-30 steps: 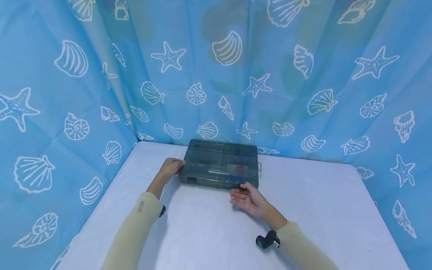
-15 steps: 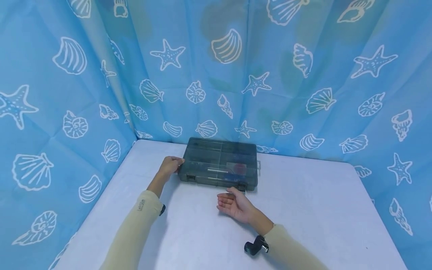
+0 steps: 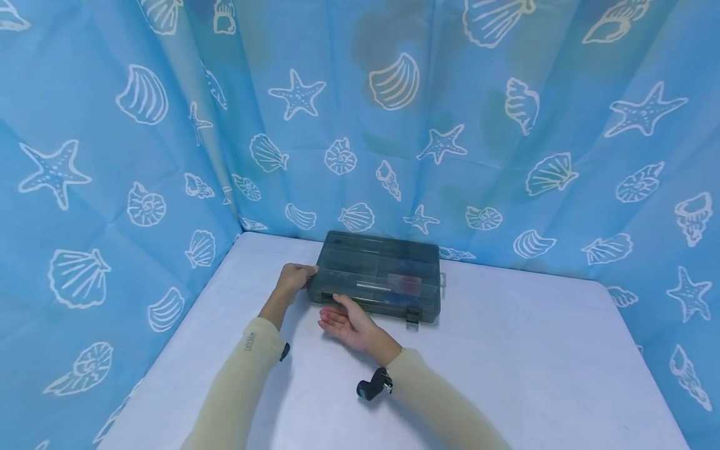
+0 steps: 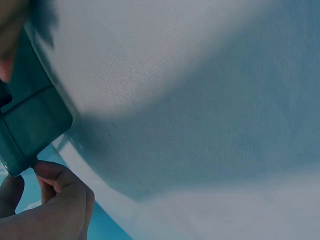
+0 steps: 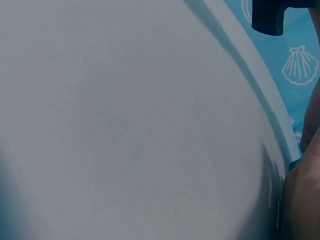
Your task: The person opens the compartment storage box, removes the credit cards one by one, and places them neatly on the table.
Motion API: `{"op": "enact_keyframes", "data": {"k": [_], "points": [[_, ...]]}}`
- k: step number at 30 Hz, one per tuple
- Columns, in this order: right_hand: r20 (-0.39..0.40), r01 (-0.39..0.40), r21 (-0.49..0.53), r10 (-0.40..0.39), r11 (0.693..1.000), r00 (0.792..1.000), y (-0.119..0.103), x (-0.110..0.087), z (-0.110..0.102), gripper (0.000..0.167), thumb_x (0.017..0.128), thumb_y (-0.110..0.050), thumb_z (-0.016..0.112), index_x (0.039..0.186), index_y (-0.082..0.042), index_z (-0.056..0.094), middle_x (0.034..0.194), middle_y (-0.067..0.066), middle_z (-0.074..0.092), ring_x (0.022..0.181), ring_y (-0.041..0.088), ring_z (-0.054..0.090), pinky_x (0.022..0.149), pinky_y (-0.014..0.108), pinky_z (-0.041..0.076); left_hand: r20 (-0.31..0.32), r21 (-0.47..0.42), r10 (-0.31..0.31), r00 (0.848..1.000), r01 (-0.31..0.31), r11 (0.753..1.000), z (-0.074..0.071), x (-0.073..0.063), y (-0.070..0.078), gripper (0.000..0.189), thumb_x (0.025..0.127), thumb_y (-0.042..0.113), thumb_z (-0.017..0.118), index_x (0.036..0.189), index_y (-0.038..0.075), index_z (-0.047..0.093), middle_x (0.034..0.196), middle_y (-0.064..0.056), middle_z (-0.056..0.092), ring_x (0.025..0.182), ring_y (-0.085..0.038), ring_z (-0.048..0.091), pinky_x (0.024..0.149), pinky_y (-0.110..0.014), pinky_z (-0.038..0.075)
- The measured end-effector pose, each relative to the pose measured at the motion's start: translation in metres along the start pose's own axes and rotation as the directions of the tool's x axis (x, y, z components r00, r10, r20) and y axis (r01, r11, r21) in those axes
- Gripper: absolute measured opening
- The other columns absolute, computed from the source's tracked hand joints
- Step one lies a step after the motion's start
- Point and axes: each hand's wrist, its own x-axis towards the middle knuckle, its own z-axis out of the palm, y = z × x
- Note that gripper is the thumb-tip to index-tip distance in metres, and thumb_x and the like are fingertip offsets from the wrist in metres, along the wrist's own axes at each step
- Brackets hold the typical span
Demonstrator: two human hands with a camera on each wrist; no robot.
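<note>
A dark translucent compartment box (image 3: 382, 269) lies flat on the white-covered table, its lid down. Through the lid show a red piece and a pale strip. My left hand (image 3: 295, 279) pinches the box's left side; in the left wrist view, thumb and fingers of the left hand (image 4: 55, 195) hold a box corner. At the front edge, my right hand (image 3: 351, 325) has its thumb on the left latch (image 3: 328, 296), the other fingers loosely extended below it. The right latch (image 3: 412, 320) hangs down, swung away from the box. Only the edge of my right hand (image 5: 305, 200) appears in its wrist view.
A blue curtain (image 3: 388, 137) with white shells and starfish stands right behind the box and along the left side. White cloth covers the table (image 3: 506, 362). A small clear tab (image 3: 443, 279) sticks out from the box's right side.
My right hand has moved left along the box's front, from the right latch to the left one. The right latch now hangs loose. My left hand keeps its hold.
</note>
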Motion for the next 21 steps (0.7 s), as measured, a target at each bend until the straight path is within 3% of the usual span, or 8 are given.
{"op": "enact_keyframes", "data": {"k": [5,11,15,21], "points": [[-0.019,0.028,0.003,-0.028,1.000,0.999,0.005,0.012,0.009,0.041,0.097,-0.028,0.061,0.124,0.001,0.052,0.101,0.015,0.057,0.089,0.019,0.061,0.090,0.036,0.052,0.000,-0.023,0.006,1.000,-0.006,1.000,0.001,0.002,-0.001,0.042,0.095,0.023,0.062,0.125,-0.005,0.058,0.126,-0.018,0.058,0.117,-0.031,0.054,0.100,-0.041,0.045],[-0.026,0.059,-0.092,-0.062,0.994,0.998,0.010,0.017,0.012,0.047,0.098,-0.031,0.058,0.131,0.001,0.050,0.099,0.012,0.061,0.086,0.018,0.063,0.090,0.038,0.053,0.005,-0.001,-0.001,1.000,0.001,1.000,-0.001,0.005,-0.001,0.041,0.095,0.025,0.062,0.124,-0.004,0.060,0.118,-0.016,0.059,0.110,-0.029,0.055,0.097,-0.042,0.046],[-0.047,0.051,-0.120,-0.057,0.991,0.997,0.009,0.016,0.013,0.042,0.098,-0.031,0.056,0.120,0.005,0.056,0.097,0.012,0.063,0.086,0.019,0.065,0.089,0.039,0.053,0.004,-0.002,0.003,1.000,-0.003,1.000,-0.001,0.003,0.001,0.041,0.095,0.023,0.061,0.124,-0.005,0.060,0.117,-0.017,0.059,0.109,-0.029,0.055,0.097,-0.042,0.046],[-0.050,0.059,-0.184,-0.069,0.981,0.996,0.014,0.018,0.013,0.029,0.099,-0.014,0.046,0.115,0.008,0.058,0.091,0.011,0.066,0.082,0.018,0.068,0.087,0.038,0.054,-0.010,-0.010,-0.003,1.000,0.003,1.000,-0.002,0.005,-0.001,0.041,0.094,0.024,0.062,0.124,-0.003,0.060,0.116,-0.016,0.060,0.105,-0.028,0.055,0.094,-0.040,0.047]]}}
